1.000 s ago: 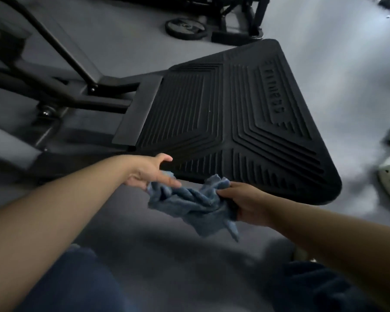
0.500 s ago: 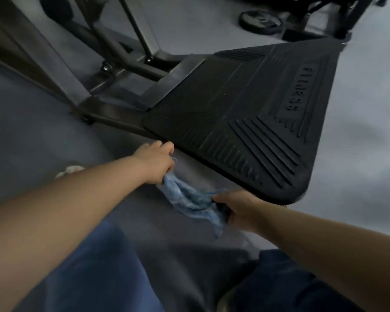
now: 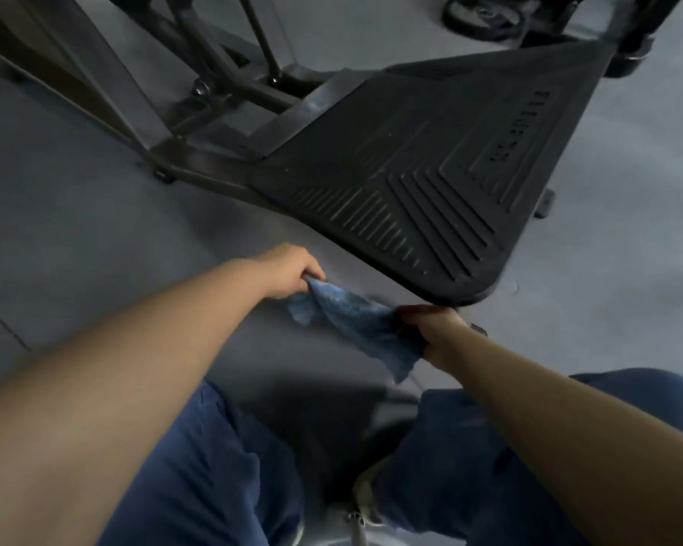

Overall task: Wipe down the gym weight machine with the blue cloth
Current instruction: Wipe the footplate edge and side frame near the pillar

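The blue cloth [image 3: 355,321] hangs stretched between both hands, just in front of the machine's black ribbed foot plate [image 3: 422,171]. My left hand [image 3: 292,269] pinches the cloth's upper left corner. My right hand [image 3: 430,329] grips the other end, right below the plate's near rounded corner. A loose tail of cloth droops under my right hand. The cloth does not touch the plate. The machine's dark steel frame [image 3: 198,159] joins the plate at the left and runs up to the back.
Grey gym floor [image 3: 75,238] lies all around. A weight disc [image 3: 482,17] rests on the floor at the back right beside another black frame. My knees in blue trousers [image 3: 213,466] and a shoe [image 3: 355,518] fill the bottom.
The view has swung left and the plate now sits further right. My hands have pulled apart a little, so the bunched cloth is drawn out between them.
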{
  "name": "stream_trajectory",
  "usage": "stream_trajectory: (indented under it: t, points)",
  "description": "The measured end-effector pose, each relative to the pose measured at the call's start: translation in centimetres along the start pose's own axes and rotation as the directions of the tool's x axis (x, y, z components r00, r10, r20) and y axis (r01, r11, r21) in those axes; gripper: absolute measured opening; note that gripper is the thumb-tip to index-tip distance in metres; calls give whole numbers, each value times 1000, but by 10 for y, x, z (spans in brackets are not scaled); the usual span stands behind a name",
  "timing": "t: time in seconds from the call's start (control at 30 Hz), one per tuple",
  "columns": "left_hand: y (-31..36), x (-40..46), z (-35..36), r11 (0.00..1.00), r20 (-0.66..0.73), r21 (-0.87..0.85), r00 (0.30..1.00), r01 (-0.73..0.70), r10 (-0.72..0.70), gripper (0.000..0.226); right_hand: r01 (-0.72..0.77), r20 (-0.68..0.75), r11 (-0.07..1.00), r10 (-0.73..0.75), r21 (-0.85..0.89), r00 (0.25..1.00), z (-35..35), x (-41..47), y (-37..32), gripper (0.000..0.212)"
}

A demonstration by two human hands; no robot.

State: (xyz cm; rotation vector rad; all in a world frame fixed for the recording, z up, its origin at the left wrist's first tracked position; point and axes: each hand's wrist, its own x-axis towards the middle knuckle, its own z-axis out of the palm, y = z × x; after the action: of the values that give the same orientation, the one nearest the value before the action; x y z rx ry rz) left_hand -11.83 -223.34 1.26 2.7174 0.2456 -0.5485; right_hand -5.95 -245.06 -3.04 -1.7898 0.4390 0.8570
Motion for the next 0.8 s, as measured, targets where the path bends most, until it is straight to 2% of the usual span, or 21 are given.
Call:
stream_trajectory:
  t: [0.07,0.17,0.23,0.3,0.43,0.6,0.7,0.8]
  points:
    - [3,-7,13,991,-1,-129,999,35,-36,34,35,68,997,-31,-61,997,-11,0,2,26]
    - [5,-9,28,973,-2,-206,994,109,-112,24,70,93,936,-40,-344,995,-18,-1,3,49]
    - [9,-11,36,983,-26,-134,991,126,-131,23,84,58,834,-63,-545,996,-20,-4,6,45]
    - [16,-9,44,985,-42,-104,989,139,-144,19,70,-27,748,-117,-659,993,-26,2,15,38]
    - [31,5,65,961,9,-182,978,209,-210,15,67,-86,706,-179,-705,980,-44,20,22,19]
    - [60,28,86,905,54,-268,944,329,-327,28,106,-51,626,-227,-773,972,-78,44,12,18]
    - [83,35,102,892,16,-322,943,319,-331,20,117,-6,593,-200,-797,980,-100,60,7,15]
    - [107,35,117,848,-64,-411,917,336,-395,14,135,60,488,-166,-862,984,-120,73,-2,17]
